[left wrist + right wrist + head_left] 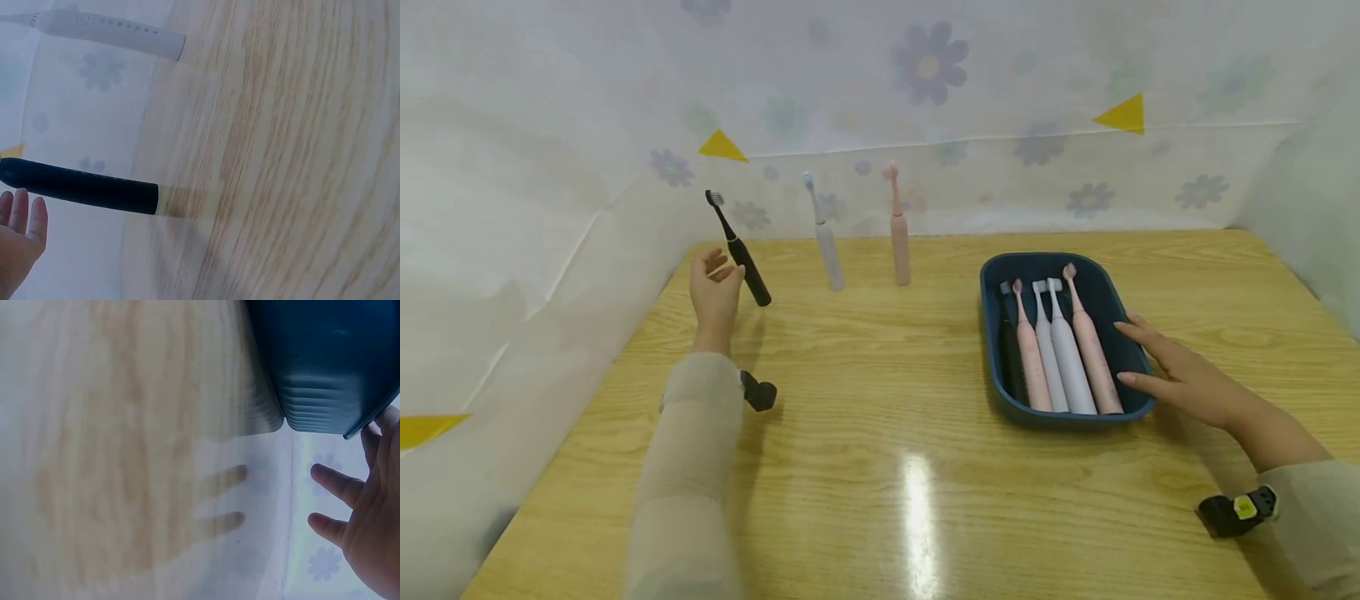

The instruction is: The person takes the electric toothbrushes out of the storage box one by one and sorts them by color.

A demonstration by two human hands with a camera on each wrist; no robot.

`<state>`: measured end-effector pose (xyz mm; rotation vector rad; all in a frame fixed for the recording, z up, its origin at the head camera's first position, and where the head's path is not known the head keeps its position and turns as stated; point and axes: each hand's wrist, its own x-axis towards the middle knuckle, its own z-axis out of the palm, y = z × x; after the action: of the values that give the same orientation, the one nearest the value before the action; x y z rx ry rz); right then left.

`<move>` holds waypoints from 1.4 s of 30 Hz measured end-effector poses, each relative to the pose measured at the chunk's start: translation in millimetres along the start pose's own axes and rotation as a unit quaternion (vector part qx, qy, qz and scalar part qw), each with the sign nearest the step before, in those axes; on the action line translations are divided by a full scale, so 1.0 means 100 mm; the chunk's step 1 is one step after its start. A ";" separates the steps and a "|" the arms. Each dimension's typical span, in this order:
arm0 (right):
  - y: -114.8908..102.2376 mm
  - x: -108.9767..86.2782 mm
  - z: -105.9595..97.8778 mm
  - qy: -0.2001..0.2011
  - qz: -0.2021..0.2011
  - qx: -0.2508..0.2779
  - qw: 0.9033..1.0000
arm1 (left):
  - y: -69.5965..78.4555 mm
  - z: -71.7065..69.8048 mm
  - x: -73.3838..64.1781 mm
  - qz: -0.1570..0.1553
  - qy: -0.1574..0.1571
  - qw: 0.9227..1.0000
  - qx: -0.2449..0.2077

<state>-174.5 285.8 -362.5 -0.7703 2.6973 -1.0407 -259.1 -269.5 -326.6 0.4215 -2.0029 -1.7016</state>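
Note:
A black electric toothbrush [751, 273] stands upright on its base at the left, leaning in the head view. My left hand [715, 293] is right beside its handle, with fingers loosely bent and not wrapped round it. In the left wrist view, the extended fingers [39, 220] come up close to the black handle. My right hand [1187, 379] rests at the right rim of a dark blue basket [1067, 422], fingers spread and mostly straight. Inside the basket lie a black toothbrush [1013, 358], pink toothbrushes [1033, 362] and white toothbrushes [1070, 362], side by side with heads pointing away.
A white toothbrush [829, 254] and a pink toothbrush [900, 250] stand upright to the right of the black one, near the table's back edge. Flower-patterned white sheeting [1000, 183] hangs behind and beside the wooden table [865, 400]. Yellow triangles [1127, 115] are on the sheeting.

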 end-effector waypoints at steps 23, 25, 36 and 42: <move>0.03 -0.07 0.04 0.009 -0.006 0.010 1.000 | 0.27 0.35 -0.44 0.030 -0.128 0.985 -0.110; 0.02 -0.06 0.03 0.009 -0.006 0.008 1.000 | 0.31 0.39 -0.50 0.030 -0.144 0.983 -0.107; 0.00 -0.01 0.03 0.001 0.000 -0.001 1.000 | 0.44 0.63 -0.78 0.033 -0.252 0.958 -0.131; 0.01 -0.02 0.02 0.000 0.002 -0.003 1.000 | 0.45 0.76 -0.88 0.035 -0.284 0.947 -0.149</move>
<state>-173.1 286.6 -364.8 -0.7672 2.7020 -1.0310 -223.2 -152.6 -304.7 -0.2763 -2.0320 -2.2132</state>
